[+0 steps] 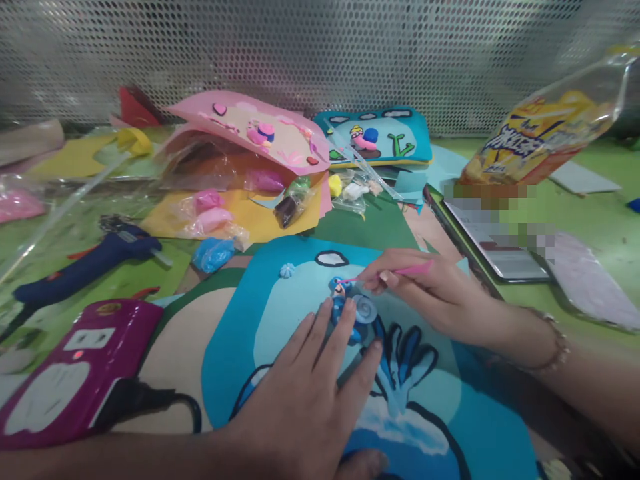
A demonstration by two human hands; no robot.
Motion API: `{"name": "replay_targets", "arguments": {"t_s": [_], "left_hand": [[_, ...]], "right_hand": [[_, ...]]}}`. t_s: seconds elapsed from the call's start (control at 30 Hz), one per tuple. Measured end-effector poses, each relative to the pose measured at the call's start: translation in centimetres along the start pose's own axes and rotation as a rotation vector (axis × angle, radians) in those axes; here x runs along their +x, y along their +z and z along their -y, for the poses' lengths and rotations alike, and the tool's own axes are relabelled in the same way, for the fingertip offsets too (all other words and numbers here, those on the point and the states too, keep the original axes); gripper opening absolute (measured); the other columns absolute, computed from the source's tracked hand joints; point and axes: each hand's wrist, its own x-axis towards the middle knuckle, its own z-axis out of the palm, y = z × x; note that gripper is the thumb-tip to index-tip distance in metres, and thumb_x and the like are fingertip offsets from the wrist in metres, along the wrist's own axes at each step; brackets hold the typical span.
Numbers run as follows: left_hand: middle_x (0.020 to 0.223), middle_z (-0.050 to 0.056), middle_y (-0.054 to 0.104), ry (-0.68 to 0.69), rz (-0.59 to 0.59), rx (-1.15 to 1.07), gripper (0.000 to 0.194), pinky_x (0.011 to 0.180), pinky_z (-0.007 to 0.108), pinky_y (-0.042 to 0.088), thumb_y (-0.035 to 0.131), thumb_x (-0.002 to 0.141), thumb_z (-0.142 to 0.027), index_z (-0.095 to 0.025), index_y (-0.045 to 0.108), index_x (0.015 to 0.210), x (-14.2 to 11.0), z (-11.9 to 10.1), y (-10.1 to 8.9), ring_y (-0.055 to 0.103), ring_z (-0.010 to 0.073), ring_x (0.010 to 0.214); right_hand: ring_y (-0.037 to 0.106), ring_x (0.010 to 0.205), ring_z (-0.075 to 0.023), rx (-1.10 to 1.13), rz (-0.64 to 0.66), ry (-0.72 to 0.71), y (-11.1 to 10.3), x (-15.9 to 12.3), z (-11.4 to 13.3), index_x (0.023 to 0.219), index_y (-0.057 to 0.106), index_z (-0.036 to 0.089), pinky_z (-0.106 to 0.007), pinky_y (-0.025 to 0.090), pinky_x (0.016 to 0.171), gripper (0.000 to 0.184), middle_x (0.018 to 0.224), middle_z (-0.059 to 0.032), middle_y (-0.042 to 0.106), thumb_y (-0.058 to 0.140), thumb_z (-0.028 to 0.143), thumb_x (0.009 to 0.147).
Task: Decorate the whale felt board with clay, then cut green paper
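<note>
A blue clay snail [338,309] with a pale spiral shell lies on a blue paper picture [230,320]. My left hand [310,387] rests flat on that picture, fingers spread, their tips touching or just beside the snail's body. In my right hand [415,287] is a thin pink clay modelling tool [413,269], pinched between thumb and fingers. The tool's tip meets the snail's head, near its eyes. Beside the snail stands a dark-outlined blue plant shape [400,373], and a small pale blue clay flower [287,270] sits to the upper left.
To the left are a blue glue gun [90,260] and a magenta power strip [80,367] with a black plug. Bagged clay [213,213] and two decorated cards, one pink [295,127] and one blue [425,133], lie behind. Rightward are a phone [520,263] and snack bag [530,140].
</note>
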Motion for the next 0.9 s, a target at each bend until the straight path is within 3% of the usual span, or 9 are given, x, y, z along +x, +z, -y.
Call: {"name": "replay_targets", "arguments": {"t_s": [0.5,0.8,0.9], "left_hand": [[0.156,0.017,0.008,0.014,0.000,0.025,0.076,0.105,0.063,0.025,0.041,0.086,-0.059,-0.020,0.023,0.149,-0.20,0.03,0.13,0.011,0.0470,0.139],[0.157,0.015,0.007,-0.028,0.098,-0.003,0.075,0.106,0.062,0.024,0.042,0.085,-0.060,-0.021,0.026,0.148,0.08,-0.07,-0.18,0.008,0.0451,0.140],[0.157,0.015,0.008,-0.018,0.079,0.009,0.075,0.106,0.062,0.024,0.041,0.086,-0.060,-0.022,0.025,0.148,0.04,-0.04,-0.19,0.009,0.0450,0.140]], "right_hand": [[0.063,0.079,-0.0125,-0.017,-0.037,-0.026,-0.02,-0.05,-0.05,0.099,0.062,0.016,-0.023,0.050,0.070,0.024,0.087,-0.0053,0.067,0.039,0.015,0.094],[0.063,0.079,-0.0134,-0.039,-0.022,-0.029,0.01,-0.11,-0.15,0.097,0.064,0.016,-0.024,0.051,0.070,0.025,0.087,-0.0053,0.068,0.039,0.017,0.095],[0.063,0.079,-0.0129,-0.039,-0.032,-0.028,-0.02,-0.09,-0.08,0.099,0.063,0.016,-0.024,0.051,0.070,0.024,0.087,-0.0051,0.068,0.039,0.017,0.095]]}}
